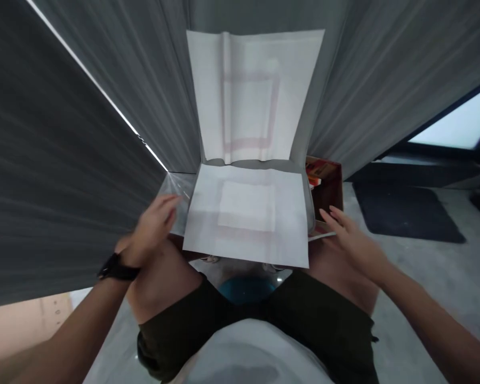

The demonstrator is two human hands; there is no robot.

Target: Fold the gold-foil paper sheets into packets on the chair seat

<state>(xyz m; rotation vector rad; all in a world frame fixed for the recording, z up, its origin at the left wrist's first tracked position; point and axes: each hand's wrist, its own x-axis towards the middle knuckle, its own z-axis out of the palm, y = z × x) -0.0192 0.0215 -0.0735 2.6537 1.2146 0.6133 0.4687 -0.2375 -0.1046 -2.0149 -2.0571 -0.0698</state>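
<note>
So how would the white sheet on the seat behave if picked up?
The sheet looks thin, so probably light for its size. Slight ripples along its far edge suggest it would bend easily, though the nearly straight near edge hints at some stiffness.

"What's the top paper (252, 96) like?"
"White, with a pinkish box mark and a long crease near its left side. It leans on the chair's back (299, 152)."
"The bottom paper (246, 208)?"
"White too, faint pink mark, lying over the seat's (310, 208) front edge."
</note>
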